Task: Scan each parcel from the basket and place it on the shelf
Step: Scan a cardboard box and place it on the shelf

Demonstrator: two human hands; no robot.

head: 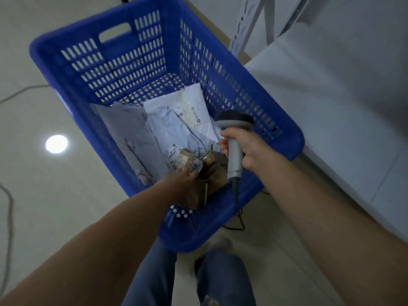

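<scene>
A pale tiled floor [44,195] fills the left of the view, with a bright round reflection on it and a grey cable [8,217] curving along the left edge. To the right stands a white shelf [331,107], its perforated upright rising at the top and its far end cut off by the frame. Between them sits a large blue basket [66,69] with slotted walls, just beside the shelf. Inside lie pale plastic mailer parcels [176,120] piled loosely, their labels too blurred to read, and at the near end a brown cardboard parcel [209,168], partly hidden by the left hand [183,184], which reaches down onto it; whether the fingers have closed around it cannot be told. The right hand [245,149] is clenched around the handle of a grey barcode scanner [234,138], held over the basket's near right corner, its cord trailing down to the floor. Blue trouser legs show at the bottom.
</scene>
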